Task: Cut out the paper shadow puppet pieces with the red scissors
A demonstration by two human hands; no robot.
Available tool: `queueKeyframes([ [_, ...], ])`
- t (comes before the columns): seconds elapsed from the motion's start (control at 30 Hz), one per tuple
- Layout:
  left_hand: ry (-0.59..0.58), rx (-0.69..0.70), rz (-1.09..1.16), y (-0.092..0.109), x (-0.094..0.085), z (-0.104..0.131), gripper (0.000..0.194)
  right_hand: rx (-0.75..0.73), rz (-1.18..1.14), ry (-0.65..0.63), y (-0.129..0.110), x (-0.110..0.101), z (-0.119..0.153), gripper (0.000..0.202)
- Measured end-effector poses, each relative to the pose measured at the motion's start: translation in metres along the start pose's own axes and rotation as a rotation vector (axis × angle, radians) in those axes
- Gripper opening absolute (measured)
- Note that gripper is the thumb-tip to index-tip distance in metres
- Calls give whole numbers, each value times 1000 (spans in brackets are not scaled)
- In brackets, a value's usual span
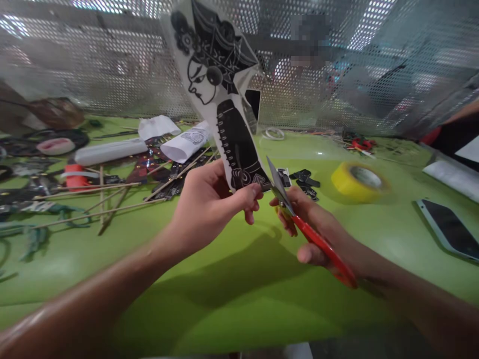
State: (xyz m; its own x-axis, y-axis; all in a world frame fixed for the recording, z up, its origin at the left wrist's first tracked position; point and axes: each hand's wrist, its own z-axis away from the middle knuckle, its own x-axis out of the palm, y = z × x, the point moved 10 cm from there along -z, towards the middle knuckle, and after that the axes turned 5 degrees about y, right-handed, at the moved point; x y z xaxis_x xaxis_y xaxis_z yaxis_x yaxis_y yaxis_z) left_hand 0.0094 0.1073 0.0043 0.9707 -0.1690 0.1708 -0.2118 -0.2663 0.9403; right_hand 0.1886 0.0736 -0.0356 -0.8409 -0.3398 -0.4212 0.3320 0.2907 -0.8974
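Observation:
A paper cutout [239, 134] printed in black with a head in profile and a dark long piece stands upright above the table. My left hand [211, 202] pinches its lower end between thumb and fingers. Red-handled scissors [312, 232] lie in my right hand [318, 219], whose fingers are curled around the handles. Their blades point up and left, close by the lower right corner of the paper; I cannot tell whether they touch it. Small black cut pieces [305, 179] rest on the table just behind the scissors.
A yellow tape roll [357, 182] and a phone [451, 229] lie on the green table [239, 299] to the right. Thin wooden sticks [101, 194], rolled paper [187, 142] and dark decorated pieces crowd the left. A perforated metal screen [130, 70] rises behind; another person's arm [462, 117] shows at right.

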Motion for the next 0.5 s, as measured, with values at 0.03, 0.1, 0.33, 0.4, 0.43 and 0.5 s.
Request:
queueKeyframes([
  [0.03,0,2,7,0,0,1,16,7,0,1,0,0,1,86],
  [0.1,-1,2,12,-1,-1,2,16,9,10,-10,-2,2,1,85],
  [0.33,-9,-1,13,-1,1,4,16,-16,-9,-19,-8,4,2,80],
  [0.4,-12,4,8,0,1,5,15,-30,-1,-24,-8,4,1,79],
  [0.43,-10,1,7,-1,1,4,15,-29,-2,-19,-8,4,1,79],
  [0.5,-4,-12,20,-3,0,4,14,-18,-21,-10,-6,3,1,79],
])
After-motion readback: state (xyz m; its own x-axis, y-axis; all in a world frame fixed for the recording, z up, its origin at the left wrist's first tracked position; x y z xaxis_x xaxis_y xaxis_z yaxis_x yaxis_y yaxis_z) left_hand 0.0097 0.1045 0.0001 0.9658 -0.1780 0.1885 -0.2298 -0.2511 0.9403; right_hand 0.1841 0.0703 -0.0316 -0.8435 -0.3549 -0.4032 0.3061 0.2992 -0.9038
